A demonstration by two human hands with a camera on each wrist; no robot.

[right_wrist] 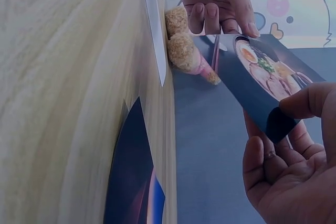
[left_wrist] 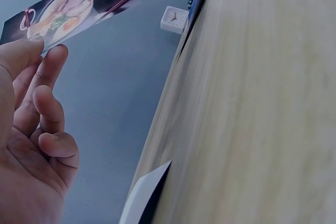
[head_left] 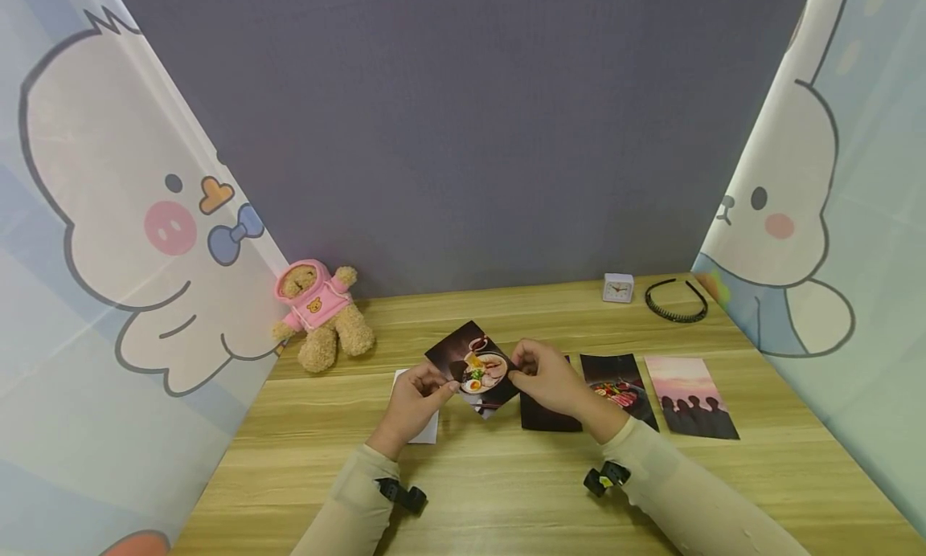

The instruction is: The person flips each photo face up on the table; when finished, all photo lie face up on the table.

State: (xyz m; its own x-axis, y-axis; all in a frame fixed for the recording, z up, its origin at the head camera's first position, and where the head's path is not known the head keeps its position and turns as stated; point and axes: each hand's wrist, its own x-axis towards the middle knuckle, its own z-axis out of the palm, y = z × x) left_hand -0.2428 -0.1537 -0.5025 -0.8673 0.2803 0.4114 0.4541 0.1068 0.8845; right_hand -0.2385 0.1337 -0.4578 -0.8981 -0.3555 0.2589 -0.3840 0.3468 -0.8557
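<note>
Between both hands a photo card (head_left: 483,371) of a ramen bowl is held up above the table, turned at a slant. My left hand (head_left: 414,405) pinches one edge between thumb and forefinger; in the left wrist view its other fingers (left_wrist: 51,109) curl loosely below the card. My right hand (head_left: 553,379) pinches the opposite side, its thumb (right_wrist: 304,102) on the printed face. Under the left hand lies a white card (head_left: 427,430), partly covered. A dark card (head_left: 546,415) lies beneath the right hand, its picture mostly hidden.
Right of the hands lie a food photo card (head_left: 618,383) and a pink sunset card (head_left: 690,395). A small white clock (head_left: 618,288) and a black headband (head_left: 676,300) sit at the back right. A teddy bear (head_left: 318,311) in pink leans at the back left.
</note>
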